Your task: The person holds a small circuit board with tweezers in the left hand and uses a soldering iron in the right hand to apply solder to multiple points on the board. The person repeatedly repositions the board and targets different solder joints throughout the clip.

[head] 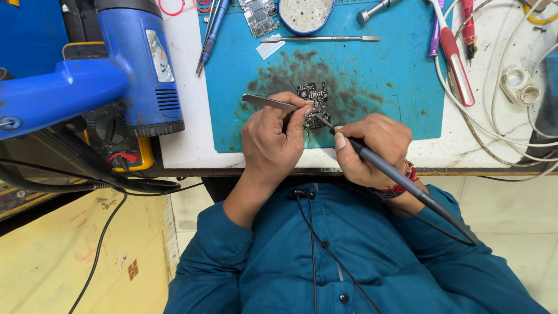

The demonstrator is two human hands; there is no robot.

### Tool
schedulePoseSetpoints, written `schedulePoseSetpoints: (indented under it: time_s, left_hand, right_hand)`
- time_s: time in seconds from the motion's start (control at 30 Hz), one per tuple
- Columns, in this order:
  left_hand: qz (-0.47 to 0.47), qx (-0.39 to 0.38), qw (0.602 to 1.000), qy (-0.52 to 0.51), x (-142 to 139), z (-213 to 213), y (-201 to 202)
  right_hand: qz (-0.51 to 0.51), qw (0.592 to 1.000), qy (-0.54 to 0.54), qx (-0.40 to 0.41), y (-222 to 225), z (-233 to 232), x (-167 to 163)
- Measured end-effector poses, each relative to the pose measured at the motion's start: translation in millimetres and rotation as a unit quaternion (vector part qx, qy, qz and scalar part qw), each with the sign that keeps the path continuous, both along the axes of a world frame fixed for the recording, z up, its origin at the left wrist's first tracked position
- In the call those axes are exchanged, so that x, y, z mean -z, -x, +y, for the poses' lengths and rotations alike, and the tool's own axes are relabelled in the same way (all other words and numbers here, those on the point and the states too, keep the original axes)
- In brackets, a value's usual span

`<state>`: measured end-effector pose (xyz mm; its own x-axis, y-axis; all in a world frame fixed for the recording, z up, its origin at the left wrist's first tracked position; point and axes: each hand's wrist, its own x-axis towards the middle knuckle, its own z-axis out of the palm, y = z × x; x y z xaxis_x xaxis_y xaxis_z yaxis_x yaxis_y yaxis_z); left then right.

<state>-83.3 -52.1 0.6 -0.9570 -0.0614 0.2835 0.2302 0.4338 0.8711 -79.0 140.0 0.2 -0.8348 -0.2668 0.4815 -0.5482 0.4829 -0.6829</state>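
A small dark circuit board lies on a blue work mat with a scorched dark patch. My left hand grips metal tweezers whose tips reach the board's lower part. My right hand holds a dark soldering iron like a pen, its tip touching the board next to the tweezers. The iron's cable trails back over my blue sleeve.
A blue heat gun stands at the left over a yellow multimeter. Along the mat's far edge lie another circuit board, a round dish, a metal spudger and screwdrivers. White cables and a red-handled tool lie at the right.
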Motion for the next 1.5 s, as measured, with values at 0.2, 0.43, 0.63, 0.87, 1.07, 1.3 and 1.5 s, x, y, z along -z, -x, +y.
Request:
schedulePoseSetpoints:
  time_s: [0.2,0.43,0.63,0.87,1.07,1.3,1.5]
  left_hand:
    - [-0.006,-0.001,1.000,0.005,-0.4,-0.4,-0.8]
    - [0.006,0.001,1.000,0.005,-1.3,0.0,-0.6]
    - [-0.004,-0.002,1.000,0.008,-2.7,-0.2,-0.9]
    - [-0.001,0.003,1.000,0.008,-2.2,-0.5,0.3]
    - [0.012,0.005,1.000,0.005,-1.5,-1.0,-0.2]
    - [0.002,0.001,1.000,0.017,-0.5,-0.7,0.0]
    - [0.004,0.001,1.000,0.020,-1.4,-0.5,0.3]
  right_hand:
    - [-0.006,1.000,0.007,-0.001,-0.8,-0.1,-1.3]
    - [-0.007,1.000,-0.001,0.004,-1.2,0.6,-3.2]
    - [-0.004,1.000,0.004,0.006,-1.3,0.0,-2.8]
    - [-0.010,1.000,0.000,-0.003,-0.5,0.1,-2.4]
    - [-0.007,1.000,0.000,-0.007,-0.2,-0.8,-2.7]
    - [-0.003,1.000,0.005,-0.007,-0.1,-0.4,-1.7]
    - [-0.009,0.999,0.020,0.025,-2.6,2.9,2.9]
